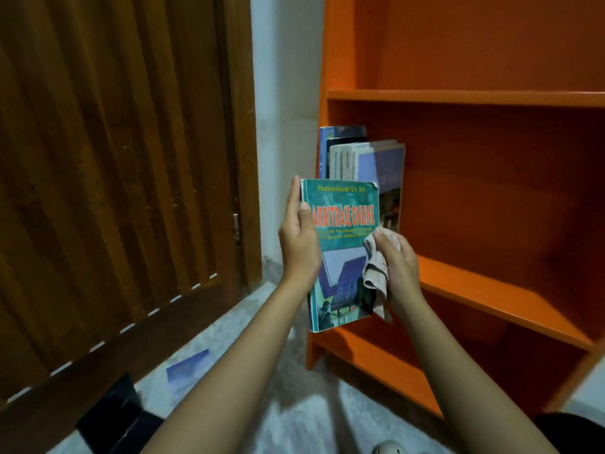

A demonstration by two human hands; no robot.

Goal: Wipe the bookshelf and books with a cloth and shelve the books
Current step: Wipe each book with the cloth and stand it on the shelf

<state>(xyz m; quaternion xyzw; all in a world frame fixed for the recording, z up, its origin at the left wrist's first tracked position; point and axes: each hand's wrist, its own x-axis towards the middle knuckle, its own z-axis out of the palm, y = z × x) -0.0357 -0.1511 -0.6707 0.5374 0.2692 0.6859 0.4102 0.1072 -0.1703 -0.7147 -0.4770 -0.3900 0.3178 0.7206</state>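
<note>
Two bare forearms reach up from the bottom of the view. The left hand [299, 237] grips a green paperback [343, 217] by its spine edge, with the thumb flat on the front cover and the fingers out of sight behind. The right hand [401, 260] has its fingers curled round a bunched, pale checked cloth [376, 270] and presses it against the cover's right side, about halfway down. A tail of cloth hangs past the lower right corner.

Only one edge of the book is held, so a firm stroke from the right could, I judge, twist it out of the left hand's grip. The worn top corner might also snag the cloth.

The paperback stands upright between the two hands, just in front of the orange bookshelf [458, 98] and a little below the shelved books [366, 158] at the left end of the middle shelf. The outermost of these has nothing propping its right side, so it may topple if nudged when this one goes in. A blue book [188, 367] lies on the floor near the wooden door [114, 158], well apart from both hands.
</note>
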